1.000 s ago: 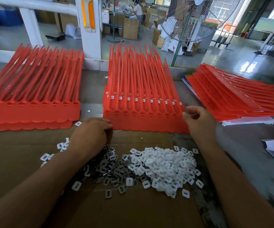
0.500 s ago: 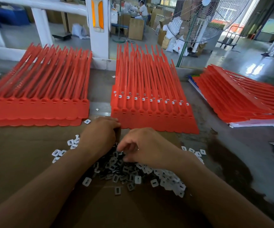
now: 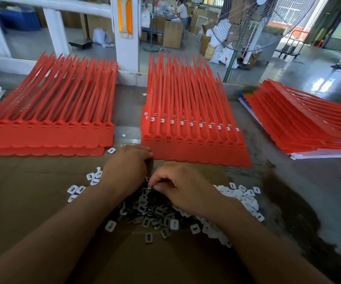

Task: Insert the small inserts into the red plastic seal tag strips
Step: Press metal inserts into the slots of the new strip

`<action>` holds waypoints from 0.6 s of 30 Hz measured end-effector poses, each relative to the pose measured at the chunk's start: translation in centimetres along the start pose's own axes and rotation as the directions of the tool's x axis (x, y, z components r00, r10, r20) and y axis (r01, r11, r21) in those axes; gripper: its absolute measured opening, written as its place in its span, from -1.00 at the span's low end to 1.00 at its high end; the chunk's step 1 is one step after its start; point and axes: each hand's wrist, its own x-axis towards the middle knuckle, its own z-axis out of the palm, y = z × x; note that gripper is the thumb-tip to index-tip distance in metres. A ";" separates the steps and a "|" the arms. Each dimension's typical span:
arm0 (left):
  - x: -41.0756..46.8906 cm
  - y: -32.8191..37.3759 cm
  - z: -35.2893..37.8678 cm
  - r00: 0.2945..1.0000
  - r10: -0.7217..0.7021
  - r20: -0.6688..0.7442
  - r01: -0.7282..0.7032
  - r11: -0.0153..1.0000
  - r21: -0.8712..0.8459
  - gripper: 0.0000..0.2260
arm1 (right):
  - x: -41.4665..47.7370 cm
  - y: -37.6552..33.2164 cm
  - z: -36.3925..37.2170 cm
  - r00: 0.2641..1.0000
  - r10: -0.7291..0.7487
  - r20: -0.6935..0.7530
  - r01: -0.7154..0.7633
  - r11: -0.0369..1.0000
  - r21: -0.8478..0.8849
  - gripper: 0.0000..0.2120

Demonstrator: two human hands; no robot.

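Two hands are working just short of the strips running toward the table's far edge: right hand pinching inserts, left hand's grip hidden.

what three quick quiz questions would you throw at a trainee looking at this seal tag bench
1. True or false: the middle stack of red strips already shows small white inserts set in a row across its heads.
2. Multiple choice: where is the right hand?
A) flat on the far right stack
B) over the pile of inserts, fingers curled down into it
C) lifted clear, holding a red strip
3. Short answer: counting the middle one, how many separate red stacks are in view?

Key: 1 true; 2 B; 3 three.
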 end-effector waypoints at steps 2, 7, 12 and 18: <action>-0.1 0.0 -0.1 1.000 0.005 -0.007 -0.005 1.000 0.005 -0.65 | -0.1 0.0 0.0 0.998 0.026 -0.058 -0.023 0.999 0.049 -0.87; -0.3 0.3 -0.1 1.000 -0.009 -0.020 0.009 1.000 -0.004 -0.66 | -0.3 0.2 -0.3 0.979 0.097 -0.181 -0.072 0.988 0.139 -0.87; -0.4 0.4 -0.1 1.000 -0.022 -0.015 0.022 1.000 0.002 -0.65 | -0.5 0.4 -0.5 0.963 0.114 -0.245 -0.074 0.983 0.168 -0.85; -0.3 0.7 -0.4 0.999 -0.032 -0.003 0.032 0.999 -0.002 -0.65 | -0.3 0.3 -2.1 0.939 0.126 -0.322 -0.062 0.978 0.201 -0.89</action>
